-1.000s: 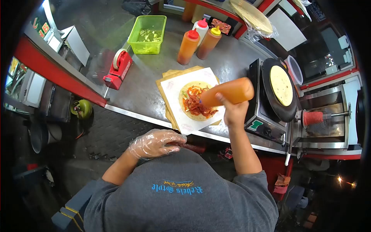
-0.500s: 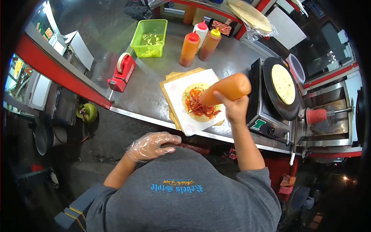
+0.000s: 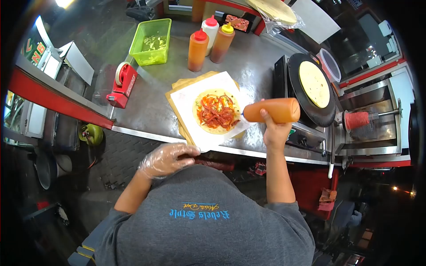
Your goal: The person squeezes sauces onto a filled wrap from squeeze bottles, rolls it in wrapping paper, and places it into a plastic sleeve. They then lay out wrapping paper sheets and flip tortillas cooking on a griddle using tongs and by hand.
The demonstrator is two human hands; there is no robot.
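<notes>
My right hand (image 3: pixel 276 133) is wrapped round an orange squeeze bottle (image 3: pixel 277 110), tilted nearly level with its nozzle pointing left beside the food. A flat tortilla (image 3: pixel 213 128) lies under shredded meat strips (image 3: pixel 217 113) streaked with orange-red sauce. Beneath it is a sheet of white paper (image 3: pixel 188 99) on brown paper (image 3: pixel 174 101). My left hand (image 3: pixel 166 158), in a clear plastic glove, hovers by the counter's front edge near the paper's lower corner. Its fingers are loosely bent and apart, and I see nothing in them.
Squeeze bottles (image 3: pixel 198 51), a green tub (image 3: pixel 138 52) of chopped greens and a red tape dispenser (image 3: pixel 123 86) stand on the metal counter (image 3: pixel 151 113). To the right, a griddle (image 3: pixel 296 84) carries another tortilla (image 3: pixel 313 84); beyond it, meat (image 3: pixel 356 119) sits on a spit.
The orange bottle has moved right, off the food, and tipped closer to level. More sauce shows on the meat. My left hand has come slightly nearer the paper as the view shifted.
</notes>
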